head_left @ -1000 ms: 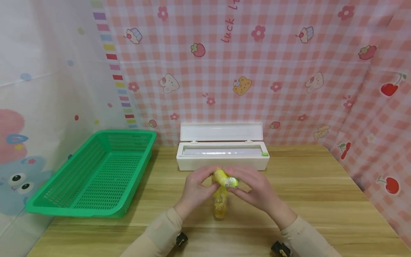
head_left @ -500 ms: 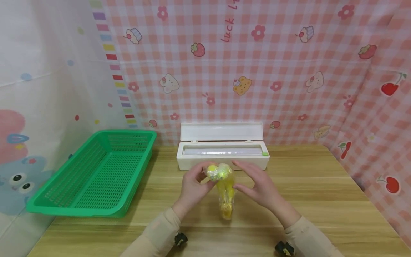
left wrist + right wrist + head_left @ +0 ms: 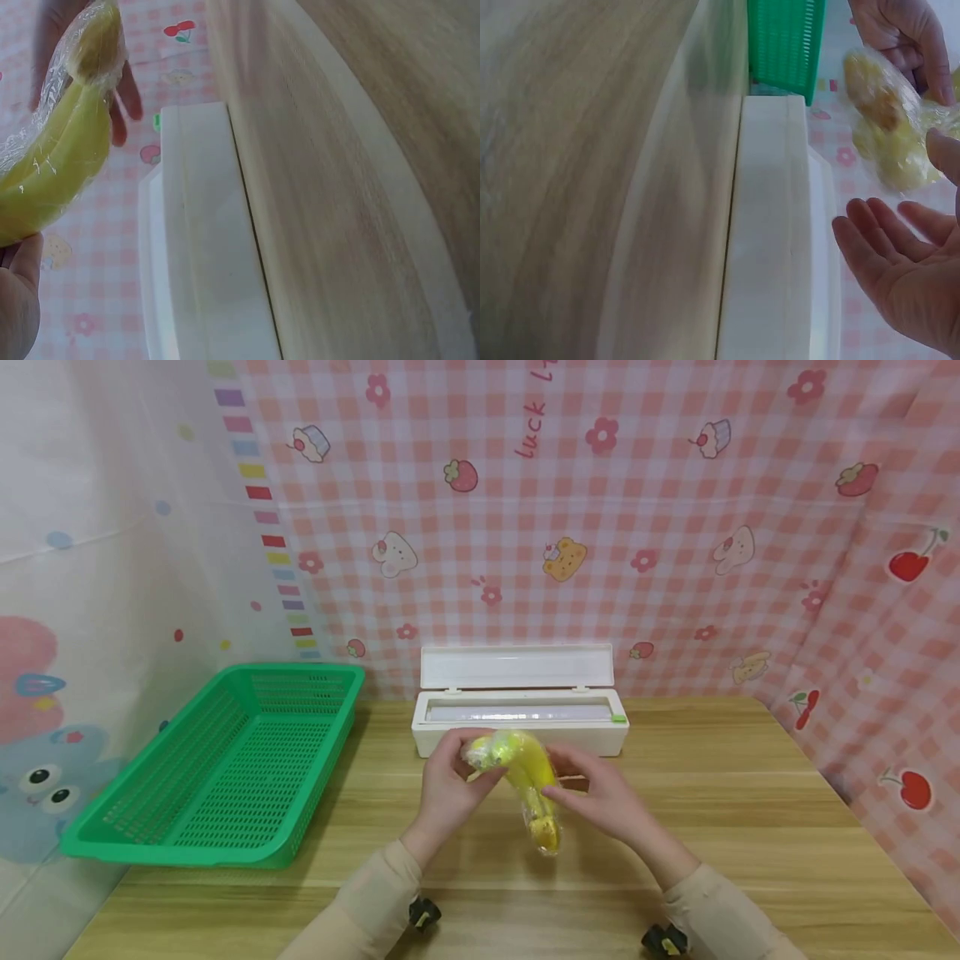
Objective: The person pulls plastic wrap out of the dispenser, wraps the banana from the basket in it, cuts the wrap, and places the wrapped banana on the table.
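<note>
Bananas [image 3: 528, 770] wrapped in clear cling film hang over the middle of the table, tilted, with their brownish end pointing down toward me. My left hand [image 3: 450, 785] grips the upper end, thumb in front and fingers behind. On the other side, my right hand [image 3: 611, 797] has its thumb right at the wrapped fruit. The right wrist view shows that hand's fingers [image 3: 881, 232] spread and relaxed beside the bananas [image 3: 889, 124]. Crinkled film shows along the bananas [image 3: 67, 154] in the left wrist view.
Behind the hands stands a white cling film dispenser [image 3: 521, 742], its lid [image 3: 517, 667] raised and a roll inside. A green slider [image 3: 618, 719] sits at its right end. To the left is a green perforated basket [image 3: 318, 777]. A checked pink cloth [image 3: 487, 527] hangs behind the table.
The bananas have turned, their upper end shifting left and their lower end swinging right and up. My right hand moved away from them, then came back close to their side.
</note>
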A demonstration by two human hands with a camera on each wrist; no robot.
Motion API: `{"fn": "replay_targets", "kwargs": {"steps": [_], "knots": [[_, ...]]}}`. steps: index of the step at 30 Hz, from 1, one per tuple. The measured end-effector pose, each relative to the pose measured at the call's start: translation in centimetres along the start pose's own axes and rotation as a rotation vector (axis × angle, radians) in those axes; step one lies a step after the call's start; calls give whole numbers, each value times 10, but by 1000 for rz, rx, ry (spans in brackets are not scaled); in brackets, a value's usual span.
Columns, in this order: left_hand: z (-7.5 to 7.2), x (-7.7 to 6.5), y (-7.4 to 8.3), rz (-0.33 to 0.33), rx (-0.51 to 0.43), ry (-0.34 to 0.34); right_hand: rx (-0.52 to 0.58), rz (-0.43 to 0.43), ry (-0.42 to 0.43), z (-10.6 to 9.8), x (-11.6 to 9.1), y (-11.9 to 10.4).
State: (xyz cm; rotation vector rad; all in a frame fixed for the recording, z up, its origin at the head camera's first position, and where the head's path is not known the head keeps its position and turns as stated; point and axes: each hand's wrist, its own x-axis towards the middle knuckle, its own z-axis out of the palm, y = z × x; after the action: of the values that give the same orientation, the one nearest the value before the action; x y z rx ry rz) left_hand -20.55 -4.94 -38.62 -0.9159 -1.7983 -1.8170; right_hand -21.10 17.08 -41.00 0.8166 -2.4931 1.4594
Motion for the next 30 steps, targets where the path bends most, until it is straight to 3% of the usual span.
{"fn": "replay_targets", "kwargs": {"steps": [4,10,19,30], "knots": [[1,0,-3,22,-30,0,15,75,-28,3,0,2],[2,-2,-4,-5,-14,2,11,76,-27,6,0,3],[-6,-2,4,-123,161,-46,-43,135,64,-3,-1,7],[-30,-3,-17,88,456,-85,-269,150,141,-14,-2,15]]}}
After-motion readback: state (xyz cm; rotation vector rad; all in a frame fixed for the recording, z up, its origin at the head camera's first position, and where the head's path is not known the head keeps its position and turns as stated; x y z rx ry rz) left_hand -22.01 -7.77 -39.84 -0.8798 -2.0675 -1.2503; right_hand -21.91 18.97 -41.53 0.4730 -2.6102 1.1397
